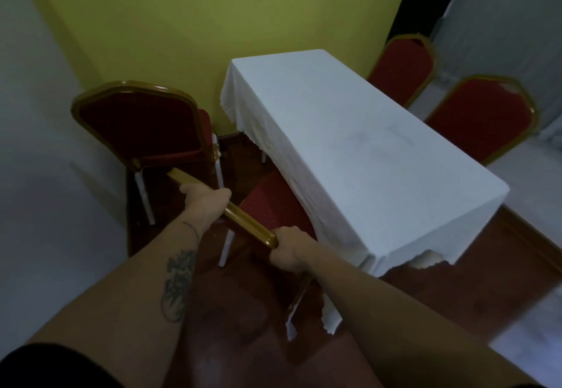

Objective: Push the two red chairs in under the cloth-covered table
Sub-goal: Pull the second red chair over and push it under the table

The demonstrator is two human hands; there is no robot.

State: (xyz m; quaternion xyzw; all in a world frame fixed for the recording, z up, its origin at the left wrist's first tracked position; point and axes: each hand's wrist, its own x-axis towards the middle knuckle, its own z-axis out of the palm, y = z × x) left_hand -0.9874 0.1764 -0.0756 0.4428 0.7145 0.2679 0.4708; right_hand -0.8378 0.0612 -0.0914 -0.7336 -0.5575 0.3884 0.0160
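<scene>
A long table (359, 156) under a white cloth runs from the yellow wall toward me. Right below me stands a red chair with a gold frame; its seat (270, 202) reaches partly under the cloth's near long side. My left hand (205, 200) and my right hand (290, 246) both grip the gold top rail (243, 217) of its backrest. A second red chair (140, 126) stands to the left by the wall, clear of the table, its backrest toward me.
Two more red chairs (404, 68) (483, 117) stand along the table's far long side. A yellow wall (197, 22) closes the table's far end. The floor (456, 281) is dark red-brown; pale walls rise at left and right.
</scene>
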